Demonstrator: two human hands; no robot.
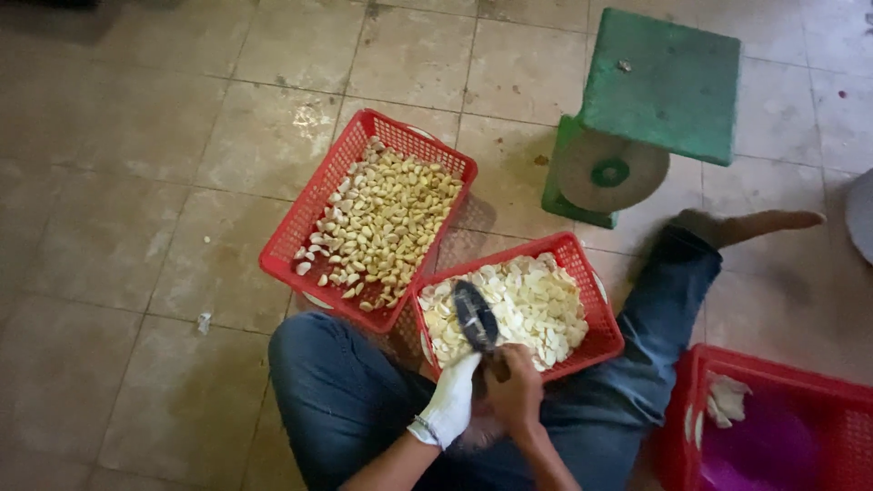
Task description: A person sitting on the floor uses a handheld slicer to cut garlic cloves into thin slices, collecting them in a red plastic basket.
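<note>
Garlic clove, hidden between both hands, sits pinched in gloved left hand (452,400) fingers while bare right hand (515,391) fingers clench a knife (476,318), blade just beyond fingertips over near red basket (607,338), apparently so slices drop inside.

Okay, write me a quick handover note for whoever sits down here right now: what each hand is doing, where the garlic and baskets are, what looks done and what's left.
Left hand: gloved in white, closed near the base of the dark knife, exact grip hidden.
Right hand: bare, closed around the knife's handle.
Near red basket: between the legs, holds pale peeled or cut garlic pieces; the knife blade is over it.
Far red basket: to its left, holds yellowish whole cloves.
Third red basket: at the person's right, a few pale scraps inside.
Green scale: on the floor beyond.
Done: near basket well filled. Left: the far basket's cloves.
</note>
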